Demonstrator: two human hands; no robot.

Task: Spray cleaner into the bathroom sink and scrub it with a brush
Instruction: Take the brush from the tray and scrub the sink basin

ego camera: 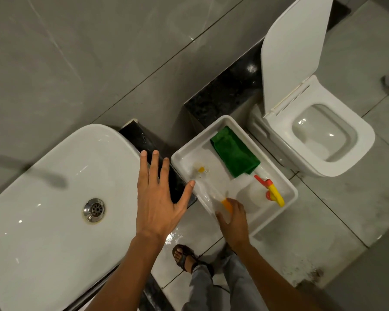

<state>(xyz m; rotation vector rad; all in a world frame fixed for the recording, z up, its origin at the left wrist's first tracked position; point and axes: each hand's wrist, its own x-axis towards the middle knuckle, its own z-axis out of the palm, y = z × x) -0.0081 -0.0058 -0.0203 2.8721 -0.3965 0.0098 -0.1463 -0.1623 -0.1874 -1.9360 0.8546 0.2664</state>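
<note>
The white bathroom sink [43, 232] fills the left side, with its metal drain [94, 209] in the middle. To its right a white tray [180, 154] holds a brush [208, 187] with white bristles and an orange-banded handle. A white spray bottle [253, 195] with a red and yellow trigger lies there too. My right hand [234, 221] is closed around the end of the brush handle inside the tray. My left hand [157, 198] hovers open, fingers spread, over the sink's right rim and the black counter.
A folded green cloth [234, 151] lies at the back of the tray. A white toilet [323, 140] with its lid raised stands at the right. A blurred grey faucet [38, 176] reaches over the basin. My sandalled foot [184, 257] stands on wet floor tiles.
</note>
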